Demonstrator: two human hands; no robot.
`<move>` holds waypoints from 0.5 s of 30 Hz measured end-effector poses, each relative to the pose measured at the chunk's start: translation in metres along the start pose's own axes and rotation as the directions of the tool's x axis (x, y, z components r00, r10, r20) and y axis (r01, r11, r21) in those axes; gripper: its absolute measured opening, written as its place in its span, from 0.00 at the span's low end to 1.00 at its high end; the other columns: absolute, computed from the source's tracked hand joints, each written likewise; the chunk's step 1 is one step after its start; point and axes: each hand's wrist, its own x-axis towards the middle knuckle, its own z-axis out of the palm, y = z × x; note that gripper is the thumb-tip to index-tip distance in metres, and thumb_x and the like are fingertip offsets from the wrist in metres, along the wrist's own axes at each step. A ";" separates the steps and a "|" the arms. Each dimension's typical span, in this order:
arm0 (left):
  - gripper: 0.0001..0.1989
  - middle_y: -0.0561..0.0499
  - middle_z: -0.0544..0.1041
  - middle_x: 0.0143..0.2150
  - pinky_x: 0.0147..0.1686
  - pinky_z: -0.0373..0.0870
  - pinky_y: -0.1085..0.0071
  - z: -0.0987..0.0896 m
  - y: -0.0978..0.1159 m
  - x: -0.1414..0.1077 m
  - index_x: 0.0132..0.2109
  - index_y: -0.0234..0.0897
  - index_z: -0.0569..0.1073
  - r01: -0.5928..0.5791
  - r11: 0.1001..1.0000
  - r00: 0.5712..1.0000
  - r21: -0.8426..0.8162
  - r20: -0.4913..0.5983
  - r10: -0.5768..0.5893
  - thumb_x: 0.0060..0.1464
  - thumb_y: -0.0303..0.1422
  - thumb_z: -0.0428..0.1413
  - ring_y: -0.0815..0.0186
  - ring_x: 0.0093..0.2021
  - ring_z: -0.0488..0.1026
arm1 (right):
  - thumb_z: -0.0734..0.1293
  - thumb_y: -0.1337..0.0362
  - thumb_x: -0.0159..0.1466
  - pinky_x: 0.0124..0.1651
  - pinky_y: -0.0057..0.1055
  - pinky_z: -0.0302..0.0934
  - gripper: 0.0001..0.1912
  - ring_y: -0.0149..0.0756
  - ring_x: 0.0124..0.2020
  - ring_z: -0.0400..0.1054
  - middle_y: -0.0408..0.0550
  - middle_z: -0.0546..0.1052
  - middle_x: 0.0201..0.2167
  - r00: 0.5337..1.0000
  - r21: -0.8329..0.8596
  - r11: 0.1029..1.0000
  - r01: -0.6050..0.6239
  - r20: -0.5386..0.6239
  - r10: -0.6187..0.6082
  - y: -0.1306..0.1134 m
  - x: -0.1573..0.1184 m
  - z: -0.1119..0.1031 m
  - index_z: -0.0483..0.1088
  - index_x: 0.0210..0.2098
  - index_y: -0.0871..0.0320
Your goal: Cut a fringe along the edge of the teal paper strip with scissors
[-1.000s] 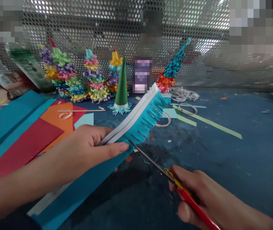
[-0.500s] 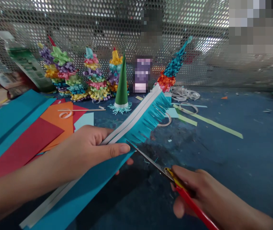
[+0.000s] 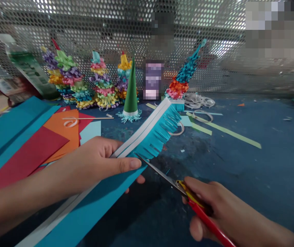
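Your left hand [image 3: 95, 164] pinches the teal paper strip [image 3: 153, 135] above the counter [image 3: 229, 171], far end fringed, near end uncut; your right hand [image 3: 221, 209] clenches the scissors [image 3: 180, 188] at its edge.

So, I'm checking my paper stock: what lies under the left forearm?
A teal paper sheet and a red paper sheet run under it; what lies directly beneath the forearm is covered.

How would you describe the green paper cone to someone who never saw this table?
Paper trees stand in a row before a perforated metal screen. Near its middle stands the green paper cone. Only it is smooth, above a fringed teal base; its neighbours wear curled strips.
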 end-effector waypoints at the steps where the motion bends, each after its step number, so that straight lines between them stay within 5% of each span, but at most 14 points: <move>1: 0.10 0.54 0.88 0.32 0.27 0.80 0.72 0.001 0.000 -0.001 0.32 0.47 0.88 0.004 1.000 1.000 -0.009 0.007 -0.004 0.51 0.47 0.69 0.58 0.30 0.85 | 0.68 0.68 0.61 0.25 0.25 0.59 0.08 0.35 0.25 0.77 0.38 0.86 0.27 1.000 -0.018 1.000 -0.006 0.000 0.006 0.000 0.000 0.000 0.64 0.31 0.50; 7: 0.11 0.56 0.83 0.24 0.27 0.78 0.76 0.003 0.002 -0.004 0.33 0.46 0.88 -0.019 0.999 1.000 0.032 -0.021 0.020 0.51 0.47 0.68 0.62 0.27 0.82 | 0.66 0.67 0.62 0.28 0.26 0.59 0.07 0.34 0.25 0.75 0.39 0.86 0.26 0.995 -0.071 0.995 0.073 -0.056 -0.077 -0.001 0.004 0.001 0.63 0.30 0.50; 15: 0.08 0.53 0.87 0.29 0.26 0.75 0.77 0.000 -0.002 -0.001 0.34 0.44 0.87 -0.111 0.994 0.994 0.015 0.000 0.111 0.55 0.42 0.67 0.66 0.25 0.80 | 0.68 0.64 0.63 0.27 0.27 0.57 0.08 0.32 0.23 0.70 0.40 0.83 0.27 0.995 -0.089 0.995 0.038 -0.086 -0.046 0.002 0.004 0.000 0.63 0.31 0.51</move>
